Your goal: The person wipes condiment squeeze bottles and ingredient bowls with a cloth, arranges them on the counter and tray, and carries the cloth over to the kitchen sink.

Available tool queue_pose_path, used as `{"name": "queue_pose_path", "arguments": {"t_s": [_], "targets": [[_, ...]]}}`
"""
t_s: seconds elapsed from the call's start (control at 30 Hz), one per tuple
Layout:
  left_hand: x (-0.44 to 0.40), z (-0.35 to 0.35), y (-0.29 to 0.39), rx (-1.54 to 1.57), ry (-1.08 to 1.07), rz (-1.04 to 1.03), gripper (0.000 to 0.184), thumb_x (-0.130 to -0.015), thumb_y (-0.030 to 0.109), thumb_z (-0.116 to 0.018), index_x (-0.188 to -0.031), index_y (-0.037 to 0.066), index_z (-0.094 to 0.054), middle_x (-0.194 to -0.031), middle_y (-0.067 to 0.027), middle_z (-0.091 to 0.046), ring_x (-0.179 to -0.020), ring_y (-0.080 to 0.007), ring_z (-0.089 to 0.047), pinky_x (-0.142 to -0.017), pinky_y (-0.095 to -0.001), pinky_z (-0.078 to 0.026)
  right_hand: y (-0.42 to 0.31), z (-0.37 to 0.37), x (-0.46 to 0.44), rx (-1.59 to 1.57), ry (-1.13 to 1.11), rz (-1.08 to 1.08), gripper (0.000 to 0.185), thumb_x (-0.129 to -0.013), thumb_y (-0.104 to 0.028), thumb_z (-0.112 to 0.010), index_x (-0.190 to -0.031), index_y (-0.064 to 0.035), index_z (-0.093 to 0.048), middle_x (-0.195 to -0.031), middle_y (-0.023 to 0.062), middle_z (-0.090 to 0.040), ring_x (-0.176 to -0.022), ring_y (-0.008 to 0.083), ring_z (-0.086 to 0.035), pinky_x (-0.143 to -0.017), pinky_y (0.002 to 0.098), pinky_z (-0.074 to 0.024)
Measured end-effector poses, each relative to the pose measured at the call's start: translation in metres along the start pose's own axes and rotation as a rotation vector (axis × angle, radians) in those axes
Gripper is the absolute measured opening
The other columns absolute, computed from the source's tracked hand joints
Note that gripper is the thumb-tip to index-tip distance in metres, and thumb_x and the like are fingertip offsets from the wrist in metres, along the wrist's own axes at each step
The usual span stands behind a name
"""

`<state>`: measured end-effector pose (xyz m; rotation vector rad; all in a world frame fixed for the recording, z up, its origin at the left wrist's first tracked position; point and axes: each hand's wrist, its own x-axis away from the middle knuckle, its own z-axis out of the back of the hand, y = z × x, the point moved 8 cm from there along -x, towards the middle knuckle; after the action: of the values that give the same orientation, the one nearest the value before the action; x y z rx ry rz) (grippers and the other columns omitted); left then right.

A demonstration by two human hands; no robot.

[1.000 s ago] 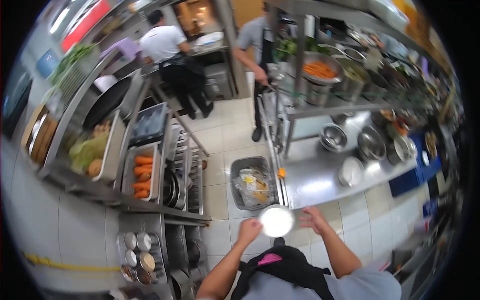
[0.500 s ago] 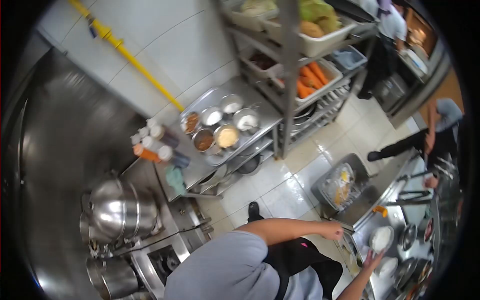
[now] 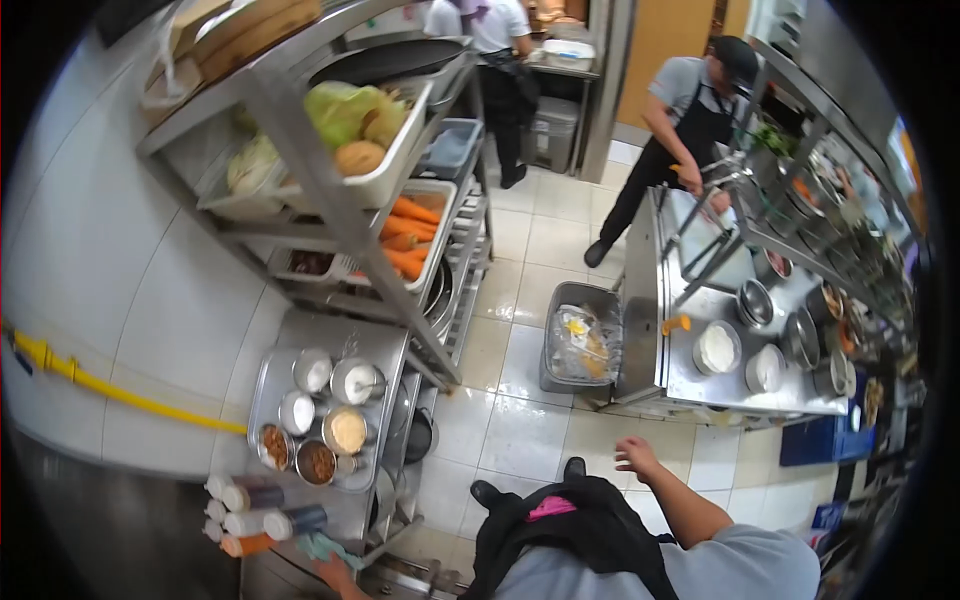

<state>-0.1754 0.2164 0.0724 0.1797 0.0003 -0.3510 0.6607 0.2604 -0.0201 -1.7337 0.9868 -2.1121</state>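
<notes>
Green cloth (image 3: 325, 546) at the bench (image 3: 342, 510) corner, and the left hand (image 3: 337, 573) is right at it; can't tell if those fingers grip! Bottles (image 3: 250, 523) sit just beside. Right hand (image 3: 635, 456) hovers above the floor (image 3: 530, 345), fingers loosely spread, released.

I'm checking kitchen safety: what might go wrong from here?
The left hand is at the crumpled pale-green cloth; dragging it might knock the white-capped, dark-blue plastic bottle close by. The glossy, pale square floor tiles might also be slippery underfoot, though whether they're wet is unclear.
</notes>
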Motion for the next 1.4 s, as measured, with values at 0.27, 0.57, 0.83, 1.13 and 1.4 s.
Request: {"name": "queue_pose_path", "arguments": {"t_s": [0.27,0.57,0.83,1.13,1.4], "targets": [[0.069,-0.035,0.073,0.095,-0.309,-0.513,0.039,-0.092,0.033,-0.068,-0.098,-0.005,-0.067,-0.095,-0.0236,-0.066,-0.086,-0.0386,-0.061,-0.077,-0.0478,-0.048,-0.105,-0.178,0.039,0.569,-0.448,0.782,0.033,-0.091,-0.035,-0.069,-0.107,-0.0060,-0.069,-0.100,0.0107,-0.071,-0.086,0.0220,-0.068,-0.076,0.0352,-0.0567],[0.457,-0.004,0.373,0.559,-0.861,-1.194,0.038,-0.098,0.031,-0.061,-0.079,-0.003,-0.063,-0.064,-0.0118,-0.057,-0.058,-0.0199,-0.048,-0.055,-0.0368,-0.041,-0.148,-0.159,0.059,1.131,-0.673,0.947,0.049,-0.084,-0.049,-0.067,-0.093,-0.0008,-0.070,-0.094,0.0240,-0.069,-0.088,0.0439,-0.066,-0.081,0.0503,-0.0527],[0.610,0.045,0.497,0.687,-0.866,-1.412,0.035,-0.095,0.025,-0.065,-0.074,-0.003,-0.061,-0.076,-0.0157,-0.061,-0.068,-0.0255,-0.056,-0.062,-0.0359,-0.044,-0.206,0.061,0.023,0.846,-0.356,0.677,0.049,-0.096,-0.050,-0.059,-0.086,-0.0029,-0.069,-0.068,0.0117,-0.065,-0.065,0.0231,-0.063,-0.064,0.0392,-0.0518],[0.731,0.002,0.548,1.121,-1.694,-0.534,0.019,-0.099,0.022,-0.061,-0.087,0.007,-0.060,-0.093,-0.0014,-0.063,-0.085,-0.0099,-0.057,-0.077,-0.0283,-0.046,-0.179,0.193,0.009,0.218,-0.240,0.755,0.019,-0.099,-0.018,-0.058,-0.103,-0.0023,-0.068,-0.083,0.0037,-0.068,-0.072,0.0108,-0.064,-0.064,0.0269,-0.0543],[0.787,-0.009,0.582,0.615,-1.189,-1.430,0.016,-0.081,0.005,-0.060,-0.077,0.006,-0.044,-0.071,-0.0024,-0.046,-0.068,-0.0170,-0.046,-0.064,-0.0329,-0.041,-0.220,0.372,0.000,0.152,0.796,0.922,0.018,-0.094,-0.016,-0.061,-0.102,-0.0031,-0.071,-0.093,0.0155,-0.072,-0.078,0.0242,-0.068,-0.070,0.0350,-0.0538]]}}
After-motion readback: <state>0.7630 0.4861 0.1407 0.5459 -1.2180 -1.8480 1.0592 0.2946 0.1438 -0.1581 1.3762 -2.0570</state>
